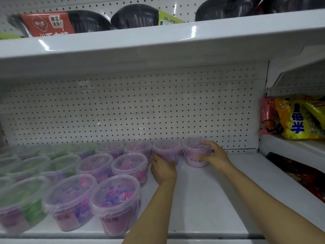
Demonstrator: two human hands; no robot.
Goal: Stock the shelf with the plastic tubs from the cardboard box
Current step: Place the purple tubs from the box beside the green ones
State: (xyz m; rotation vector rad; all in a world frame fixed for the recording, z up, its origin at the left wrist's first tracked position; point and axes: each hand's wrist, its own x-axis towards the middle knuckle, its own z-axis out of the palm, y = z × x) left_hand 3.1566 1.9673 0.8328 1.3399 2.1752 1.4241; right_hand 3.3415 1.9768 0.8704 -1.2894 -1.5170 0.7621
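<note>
white shelf (207, 199) with a pegboard back panel (133, 110). clear plastic tubs stand on it in rows running from front to back, filling the left half; pink and purple ones (116, 203) toward the middle, green ones (19, 196) at 9 o'clock, blurred at the frame edge. lids on all that can be seen. right half of the shelf floor is bare white.

upper shelf (158, 43) at 12 o'clock carries black bowls (135, 16) lying on their sides, and a red carton (47, 23). to the right, at 3 o'clock, a neighbouring bay holds yellow snack bags (299, 120) with a pink bag (267, 115) beside them; something dark red lies below that, too blurred to tell what.

back row, against the pegboard: two pink tubs side by side at the right end of the row. the tub second from the end (166, 148) stands just beside the end tub (193, 152); whether they touch, cannot tell.

left hand (163, 170) reaches in from 6 o'clock, forearm straight up the frame, back of hand toward the camera, fingers curled around the front and left side of the second tub, gripping it. the nearer pink tub (130, 166) sits just left of this wrist.

right hand (213, 154) comes in from 5 o'clock, forearm angled left. fingers arch over the lid rim of the end tub, thumb down its right side, gripping it. printed label on the tub's front shows below the hand. both tubs rest upright on the shelf floor.
</note>
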